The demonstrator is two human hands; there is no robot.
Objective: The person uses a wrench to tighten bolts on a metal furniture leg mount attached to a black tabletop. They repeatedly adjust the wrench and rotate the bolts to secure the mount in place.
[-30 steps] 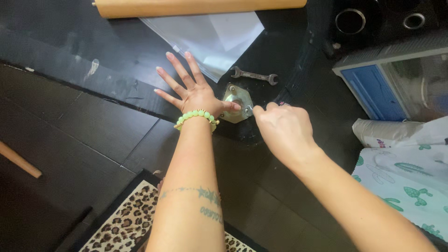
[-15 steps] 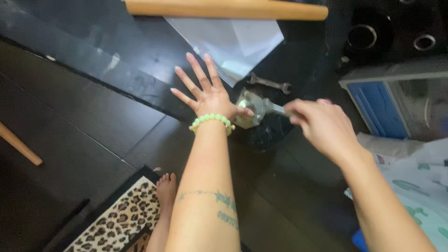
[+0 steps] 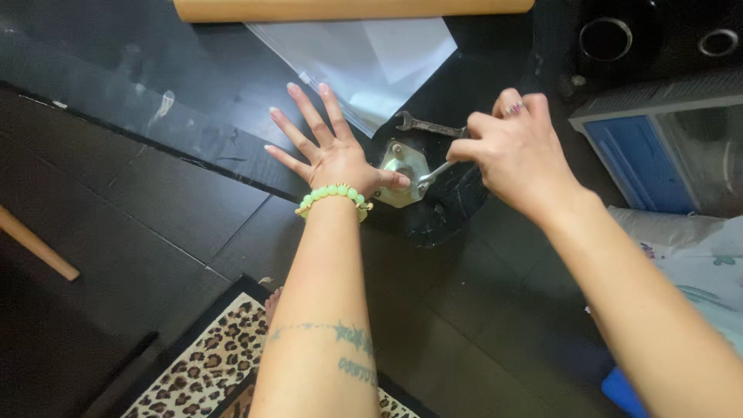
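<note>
The left hand point(image 3: 329, 151) lies flat on the dark tabletop point(image 3: 193, 85), fingers spread, its thumb tip pressed on the hexagonal metal plate point(image 3: 404, 172) just to its right. Right of the plate, the right hand point(image 3: 515, 151) is curled tight around a slim wrench point(image 3: 435, 175) — its head sits at the plate's edge. A second spanner point(image 3: 426, 125) lies just beyond, between the hands.

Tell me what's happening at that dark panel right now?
A person's left hand lies flat, fingers spread, on the dark panel, its thumb on a metal mounting plate. The right hand grips a small wrench whose head sits at a bolt on that plate. A second wrench lies just behind it, untouched.
</note>
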